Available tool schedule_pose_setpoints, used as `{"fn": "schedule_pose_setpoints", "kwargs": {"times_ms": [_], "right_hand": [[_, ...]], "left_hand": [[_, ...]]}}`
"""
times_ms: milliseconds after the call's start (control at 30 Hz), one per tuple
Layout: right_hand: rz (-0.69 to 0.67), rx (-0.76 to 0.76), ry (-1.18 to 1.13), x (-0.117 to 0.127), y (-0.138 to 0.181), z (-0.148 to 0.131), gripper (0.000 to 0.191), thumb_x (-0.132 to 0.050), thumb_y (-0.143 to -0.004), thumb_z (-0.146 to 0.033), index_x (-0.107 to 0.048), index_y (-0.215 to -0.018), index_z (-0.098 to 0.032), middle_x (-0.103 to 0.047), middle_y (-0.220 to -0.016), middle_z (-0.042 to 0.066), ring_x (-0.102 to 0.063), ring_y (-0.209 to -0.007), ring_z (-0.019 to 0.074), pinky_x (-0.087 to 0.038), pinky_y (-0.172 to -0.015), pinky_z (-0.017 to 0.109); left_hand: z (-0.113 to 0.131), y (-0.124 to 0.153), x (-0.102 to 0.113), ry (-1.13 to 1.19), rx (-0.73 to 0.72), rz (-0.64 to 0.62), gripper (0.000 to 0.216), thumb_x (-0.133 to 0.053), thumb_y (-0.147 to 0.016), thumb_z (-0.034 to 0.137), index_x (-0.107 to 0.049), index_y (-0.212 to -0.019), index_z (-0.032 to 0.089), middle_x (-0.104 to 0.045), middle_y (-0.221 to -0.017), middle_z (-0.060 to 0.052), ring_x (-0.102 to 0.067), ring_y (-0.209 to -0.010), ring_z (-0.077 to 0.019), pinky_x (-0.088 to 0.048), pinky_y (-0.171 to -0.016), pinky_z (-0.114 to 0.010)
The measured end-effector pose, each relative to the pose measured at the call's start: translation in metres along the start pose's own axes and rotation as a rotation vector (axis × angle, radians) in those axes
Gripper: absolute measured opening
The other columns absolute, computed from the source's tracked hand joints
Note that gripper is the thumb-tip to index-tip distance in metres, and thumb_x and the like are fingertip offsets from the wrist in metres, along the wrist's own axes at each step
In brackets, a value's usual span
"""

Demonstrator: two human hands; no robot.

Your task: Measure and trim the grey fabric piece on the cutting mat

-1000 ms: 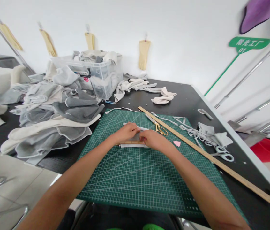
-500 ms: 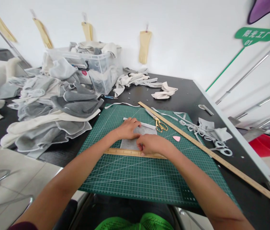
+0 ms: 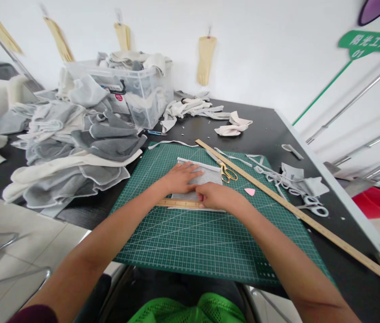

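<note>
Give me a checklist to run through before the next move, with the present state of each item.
1. Left hand resting on the gray cloth, fingers spread: ok.
2. Right hand at the short ruler: ok, though its exact grip cannot be told.
3. Short ruler square to the cloth's near edge: cannot tell; the right hand covers part of it.
4. Gold-handled scissors well away from the cloth: not ok; the handles lie close by its right edge.
5. Long ruler off the cloth: ok, it lies diagonally to the right.
6. Pink piece uncovered on the cutting mat: ok.
</note>
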State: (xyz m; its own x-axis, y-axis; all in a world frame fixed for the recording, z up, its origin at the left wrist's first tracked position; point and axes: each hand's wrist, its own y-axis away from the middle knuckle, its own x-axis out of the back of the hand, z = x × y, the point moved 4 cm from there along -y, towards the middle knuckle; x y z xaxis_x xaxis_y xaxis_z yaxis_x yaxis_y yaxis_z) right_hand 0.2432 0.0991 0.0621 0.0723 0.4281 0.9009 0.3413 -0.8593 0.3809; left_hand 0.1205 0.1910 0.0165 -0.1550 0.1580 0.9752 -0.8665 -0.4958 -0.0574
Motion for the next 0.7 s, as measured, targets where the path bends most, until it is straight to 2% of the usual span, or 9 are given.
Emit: {"fn": "schedule_pose_setpoints", "kwargs": {"times_ms": [167,433,567,700], "right_hand": [[-0.003,-0.036,0.026,0.001,-0.003,0.001,0.018,-0.067,-0.082,-0.023,-0.073,-0.099,-0.019,-0.076,-0.100,0.009,-0.067,-0.081,0.0216,-0.039,-0.065,0.028],[-0.003,-0.049,0.103,0.004,0.007,-0.010,0.014,-0.071,-0.081,-0.023,-0.073,-0.095,-0.022,-0.076,-0.103,0.009,-0.070,-0.093,0.0269,-0.045,-0.070,0.030],[-0.006,-0.107,0.116,0.007,0.011,-0.016,0.017,-0.064,-0.087,-0.021,-0.074,-0.101,-0.021,-0.076,-0.106,0.011,-0.071,-0.095,0.0281,-0.048,-0.074,0.032],[-0.046,-0.159,0.126,0.009,0.013,-0.016,0.019,-0.067,-0.086,-0.023,-0.075,-0.104,-0.021,-0.076,-0.105,0.013,-0.071,-0.098,0.0303,-0.050,-0.076,0.034]], "left_hand": [[-0.001,0.000,-0.001,-0.007,0.008,-0.032,0.063,-0.038,-0.101,0.063,-0.036,-0.157,0.035,-0.028,-0.167,-0.004,-0.019,-0.153,-0.0376,-0.019,-0.119,-0.057],[0.001,-0.001,-0.002,-0.010,0.027,-0.074,0.064,-0.038,-0.101,0.060,-0.031,-0.159,0.033,-0.021,-0.169,-0.005,-0.015,-0.155,-0.0390,-0.019,-0.118,-0.062],[0.005,-0.001,-0.002,0.002,0.042,-0.113,0.081,-0.046,-0.093,0.068,-0.026,-0.161,0.029,-0.016,-0.170,-0.008,-0.009,-0.155,-0.0427,-0.015,-0.118,-0.065],[0.008,0.000,-0.002,0.026,0.061,-0.140,0.093,-0.049,-0.087,0.077,-0.024,-0.162,0.027,-0.012,-0.170,-0.010,-0.004,-0.156,-0.0442,-0.011,-0.119,-0.068]]}}
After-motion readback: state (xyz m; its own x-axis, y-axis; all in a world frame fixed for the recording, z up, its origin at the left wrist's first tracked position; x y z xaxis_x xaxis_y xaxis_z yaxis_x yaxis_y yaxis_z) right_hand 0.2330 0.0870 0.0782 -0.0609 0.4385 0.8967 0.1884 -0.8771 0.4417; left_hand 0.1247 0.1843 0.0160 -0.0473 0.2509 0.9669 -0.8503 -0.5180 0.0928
